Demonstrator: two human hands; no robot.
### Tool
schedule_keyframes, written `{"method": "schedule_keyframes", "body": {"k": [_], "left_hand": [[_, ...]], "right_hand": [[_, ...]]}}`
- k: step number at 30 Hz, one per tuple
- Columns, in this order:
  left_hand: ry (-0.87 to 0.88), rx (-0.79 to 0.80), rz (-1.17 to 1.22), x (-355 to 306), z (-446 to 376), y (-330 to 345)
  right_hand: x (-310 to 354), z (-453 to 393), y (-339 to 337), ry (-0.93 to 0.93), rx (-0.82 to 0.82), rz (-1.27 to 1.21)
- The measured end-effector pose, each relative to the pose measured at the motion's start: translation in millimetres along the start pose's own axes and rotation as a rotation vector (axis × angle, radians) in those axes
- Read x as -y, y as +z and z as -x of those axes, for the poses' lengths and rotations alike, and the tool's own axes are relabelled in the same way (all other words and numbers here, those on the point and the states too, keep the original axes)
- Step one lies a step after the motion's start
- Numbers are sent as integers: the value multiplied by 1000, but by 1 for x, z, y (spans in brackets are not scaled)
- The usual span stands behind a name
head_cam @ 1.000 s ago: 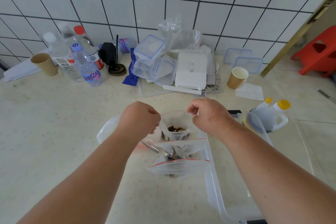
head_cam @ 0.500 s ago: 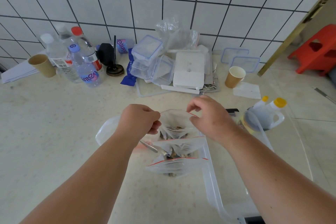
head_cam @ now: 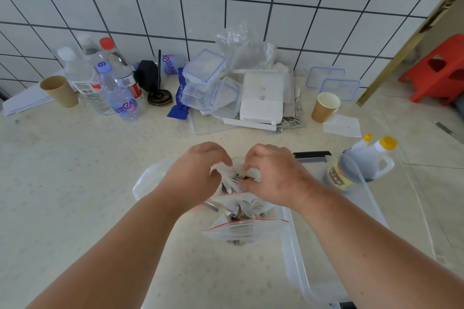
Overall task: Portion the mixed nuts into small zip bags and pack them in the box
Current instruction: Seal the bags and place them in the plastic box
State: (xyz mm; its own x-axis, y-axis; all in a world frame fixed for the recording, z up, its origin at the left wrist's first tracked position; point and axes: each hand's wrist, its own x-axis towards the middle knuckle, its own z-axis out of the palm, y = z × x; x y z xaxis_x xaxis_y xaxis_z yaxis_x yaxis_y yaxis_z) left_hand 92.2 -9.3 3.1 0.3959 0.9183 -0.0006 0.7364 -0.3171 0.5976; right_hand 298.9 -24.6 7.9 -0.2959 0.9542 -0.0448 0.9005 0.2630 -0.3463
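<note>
Together, curled hands (head_cam: 233,173) on bag (head_cam: 232,178)

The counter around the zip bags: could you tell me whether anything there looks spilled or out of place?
A few nuts seem to lie loose on the counter just below the large zip bag. A paper cup lies tipped on its side by the bottles. Both hands pinch the small bag.

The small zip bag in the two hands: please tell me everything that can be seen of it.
The small zip bag is clear, thin, crinkled plastic. It holds some brown nuts, seen through its mouth. The left hand and the right hand pinch its top from either side. It sits above other red-striped zip bags, beside a clear plastic box.
</note>
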Motion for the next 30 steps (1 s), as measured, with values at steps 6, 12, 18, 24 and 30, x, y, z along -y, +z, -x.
{"method": "schedule_keyframes", "body": {"k": [6,12,18,24,30], "left_hand": [[44,61,-198,4,-6,2],[-67,-9,-136,3,-11,-1],[-99,79,-160,4,-10,-7],[-105,47,-92,8,-7,-6],[-129,-24,-18,9,-5,3]], "right_hand": [[-2,1,-2,7,39,4],[-8,1,-7,77,0,-13],[-19,-4,-8,204,-81,-25],[-25,-1,-6,256,-76,6],[-21,4,-2,176,-60,-98]]}}
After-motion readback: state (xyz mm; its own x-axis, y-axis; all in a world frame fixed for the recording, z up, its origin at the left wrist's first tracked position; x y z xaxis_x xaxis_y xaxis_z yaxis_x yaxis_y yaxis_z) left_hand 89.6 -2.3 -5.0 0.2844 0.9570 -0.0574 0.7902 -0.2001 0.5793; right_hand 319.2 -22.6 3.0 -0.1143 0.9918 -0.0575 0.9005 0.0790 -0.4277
